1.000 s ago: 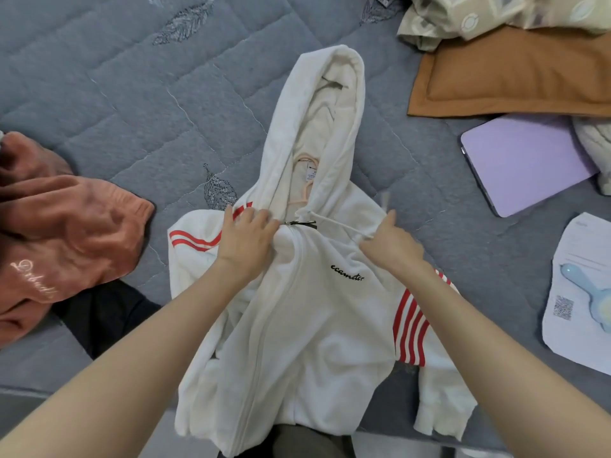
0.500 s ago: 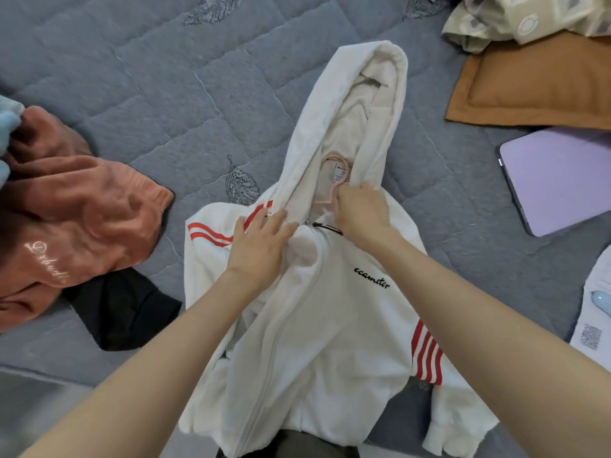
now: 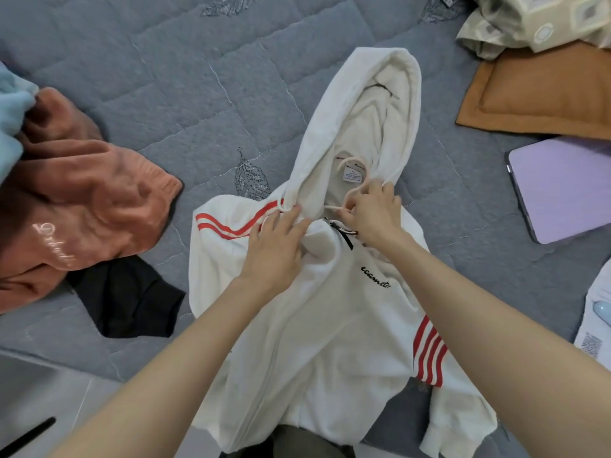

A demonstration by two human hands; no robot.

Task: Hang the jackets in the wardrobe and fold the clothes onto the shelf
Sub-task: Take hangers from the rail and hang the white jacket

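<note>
A white zip hoodie jacket [image 3: 334,328] with red sleeve stripes lies face up on the grey quilted bed [image 3: 172,104], hood spread toward the far side. A pale pink hanger [image 3: 351,193] sits inside its neck, only the hook showing. My right hand [image 3: 373,216] is closed around the hook's base at the collar. My left hand [image 3: 276,249] presses flat on the left side of the collar, fingers on the cloth. The hanger's arms are hidden under the fabric.
An orange sweatshirt [image 3: 86,206] and a black garment [image 3: 129,299] lie at the left, light blue cloth [image 3: 13,123] beyond them. At right are a brown pillow [image 3: 542,90], a patterned blanket [image 3: 535,21], a lilac tablet [image 3: 562,190] and a paper sheet [image 3: 591,338].
My right hand let go of the drawstring at the right of the collar, moved into the neck opening and closed on the hanger hook. My left hand stayed on the collar.
</note>
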